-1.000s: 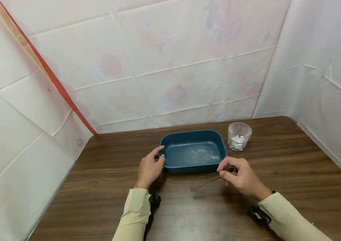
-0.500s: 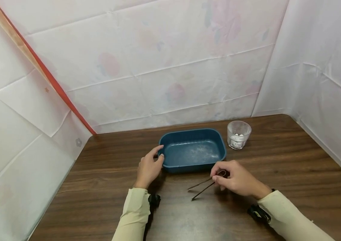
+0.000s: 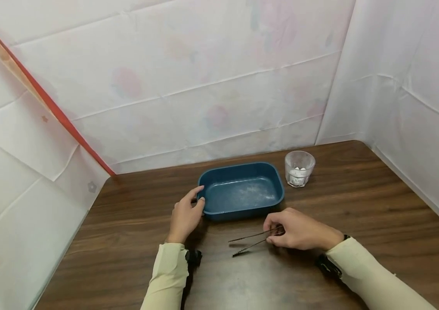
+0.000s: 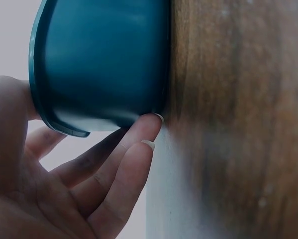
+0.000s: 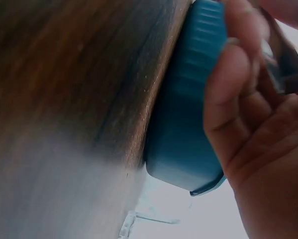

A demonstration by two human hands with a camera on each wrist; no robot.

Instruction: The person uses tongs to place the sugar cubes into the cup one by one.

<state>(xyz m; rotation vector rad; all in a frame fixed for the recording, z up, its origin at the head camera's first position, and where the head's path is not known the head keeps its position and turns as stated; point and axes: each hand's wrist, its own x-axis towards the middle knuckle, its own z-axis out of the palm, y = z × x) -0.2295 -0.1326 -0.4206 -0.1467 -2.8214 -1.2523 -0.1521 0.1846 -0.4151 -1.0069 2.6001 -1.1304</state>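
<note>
At the left end of a blue rectangular tray (image 3: 242, 213), my left hand (image 3: 183, 218) grips the wall, thumb at the rim and fingers against the outside (image 4: 104, 64). My right hand (image 3: 298, 230) pinches a pair of thin metal tweezers (image 3: 239, 252) by the bent end, in front of the tray's right corner. The two tips stand apart, pointing left, with nothing between them. In the right wrist view, curled fingers (image 5: 228, 84) partly hide the tweezers' bent end (image 5: 288, 64). Nothing lies in the tray.
Behind the tray's right end stands a clear glass (image 3: 289, 162) with white pieces (image 3: 298, 175) in its bottom. All of it is on a brown wood-grain table (image 3: 138, 254). White patterned sheets (image 3: 188, 94) close off the back and sides.
The right hand has drawn slightly toward me and left, and the tweezers have turned and come down nearer the table. The left hand keeps its grip on the tray. The head view has shifted a little.
</note>
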